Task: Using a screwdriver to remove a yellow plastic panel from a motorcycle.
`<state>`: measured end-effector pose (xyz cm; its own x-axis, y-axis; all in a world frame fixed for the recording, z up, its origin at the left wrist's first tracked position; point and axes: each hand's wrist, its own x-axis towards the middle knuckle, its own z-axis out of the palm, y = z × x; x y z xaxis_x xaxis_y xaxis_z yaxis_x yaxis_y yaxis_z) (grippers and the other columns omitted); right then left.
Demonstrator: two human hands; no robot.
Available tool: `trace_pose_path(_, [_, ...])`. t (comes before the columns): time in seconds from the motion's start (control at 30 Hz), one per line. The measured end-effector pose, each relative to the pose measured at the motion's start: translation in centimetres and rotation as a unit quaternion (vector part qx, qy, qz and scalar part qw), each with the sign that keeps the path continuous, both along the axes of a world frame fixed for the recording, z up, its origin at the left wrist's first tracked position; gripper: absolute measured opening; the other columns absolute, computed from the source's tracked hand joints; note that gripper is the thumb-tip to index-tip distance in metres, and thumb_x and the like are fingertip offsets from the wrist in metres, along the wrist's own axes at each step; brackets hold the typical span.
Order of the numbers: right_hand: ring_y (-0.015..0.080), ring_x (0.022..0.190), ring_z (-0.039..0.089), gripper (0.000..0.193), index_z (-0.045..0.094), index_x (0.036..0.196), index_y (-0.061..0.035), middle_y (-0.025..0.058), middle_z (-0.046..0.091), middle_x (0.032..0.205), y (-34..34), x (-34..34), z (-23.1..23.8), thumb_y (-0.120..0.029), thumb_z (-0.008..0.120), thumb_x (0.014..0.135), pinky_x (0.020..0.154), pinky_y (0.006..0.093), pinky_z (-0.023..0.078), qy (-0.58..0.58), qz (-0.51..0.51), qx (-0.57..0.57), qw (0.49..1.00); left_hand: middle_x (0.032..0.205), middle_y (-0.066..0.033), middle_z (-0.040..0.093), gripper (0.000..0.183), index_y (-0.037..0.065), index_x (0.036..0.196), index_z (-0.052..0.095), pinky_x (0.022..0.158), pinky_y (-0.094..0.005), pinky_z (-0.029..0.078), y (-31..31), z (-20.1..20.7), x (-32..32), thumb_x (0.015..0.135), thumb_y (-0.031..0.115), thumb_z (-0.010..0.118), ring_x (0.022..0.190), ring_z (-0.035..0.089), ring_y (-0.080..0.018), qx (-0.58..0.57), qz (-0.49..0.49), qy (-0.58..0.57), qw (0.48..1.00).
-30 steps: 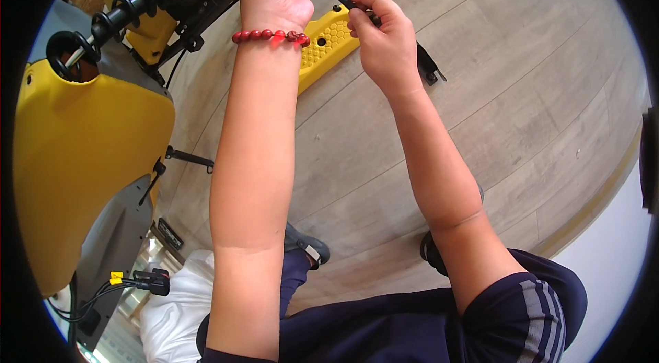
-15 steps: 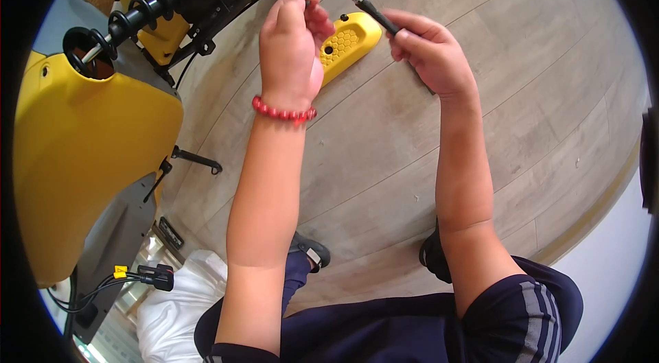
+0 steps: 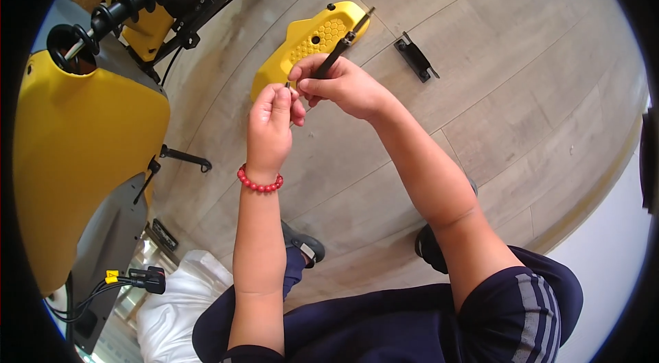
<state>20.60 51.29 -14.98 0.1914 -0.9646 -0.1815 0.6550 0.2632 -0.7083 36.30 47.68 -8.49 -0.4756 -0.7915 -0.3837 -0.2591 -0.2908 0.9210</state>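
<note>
My left hand point(image 3: 272, 123), with a red bead bracelet on its wrist, is closed in a pinch on a small dark piece point(image 3: 287, 86), too small to name. Right beside it, my right hand point(image 3: 343, 85) grips a slim screwdriver point(image 3: 336, 54) by its black handle. The tool's shaft points up and away to the right. My right fingertips come close to the small piece; whether they touch it I cannot tell. Below the hands, on the floor, lies a yellow cover point(image 3: 292, 51) with a honeycomb pattern.
A black bracket point(image 3: 414, 59) lies on the wood-look floor to the right. On the left stand yellow body panels point(image 3: 89, 157) of a vehicle with a black coil spring shock absorber point(image 3: 130, 6). A cable connector point(image 3: 152, 280) hangs by a white cloth-like bundle point(image 3: 185, 308).
Both hands have moved closer to me and together; the right one came left and turned the screwdriver's shaft to the right. The black bracket now shows fully.
</note>
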Motion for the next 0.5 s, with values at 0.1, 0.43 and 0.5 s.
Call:
trace_pose_path(0.1, [0.0095, 0.077, 0.056, 0.024, 0.067, 0.106, -0.0035, 0.0002, 0.063, 0.08, 0.0, -0.1, 1.2, -0.008, 0.063, 0.083, 0.071, 0.0247, 0.047, 0.047, -0.003, 0.009, 0.999, 0.073, -0.0016, 0.054, 0.03, 0.004, 0.091, 0.053, 0.061, -0.0232, 0.042, -0.2, -0.3, 1.4, 0.101, 0.032, 0.045, 0.064, 0.049, -0.0093, -0.008, -0.036, -0.021, 0.999])
trace_pose_path(0.43, [0.0153, 0.082, 0.059, 0.017, 0.065, 0.096, -0.0037, 0.0053, 0.065, 0.086, -2.9, -3.7, 5.0, -0.018, 0.064, 0.086, 0.077, 0.0297, 0.047, 0.389, 0.106, -0.098, 0.91, 0.072, -0.0004, 0.054, 0.031, 0.005, 0.09, 0.055, 0.06, -0.0241, 0.044, -0.7, -0.8, 0.3, 0.099, 0.034, 0.048, 0.063, 0.051, -0.0088, 0.089, 0.022, 0.061, 0.994])
trace_pose_path(0.5, [0.0147, 0.081, 0.059, 0.022, 0.064, 0.093, -0.003, 0.0051, 0.065, 0.084, -3.5, -5.0, 6.4, -0.024, 0.061, 0.087, 0.076, 0.0311, 0.047, 0.423, 0.204, -0.04, 0.882, 0.074, -0.0006, 0.056, 0.025, 0.006, 0.093, 0.056, 0.061, -0.0242, 0.046, -0.9, -0.5, 0.4, 0.099, 0.028, 0.048, 0.064, 0.052, -0.0087, 0.086, -0.002, 0.046, 0.995])
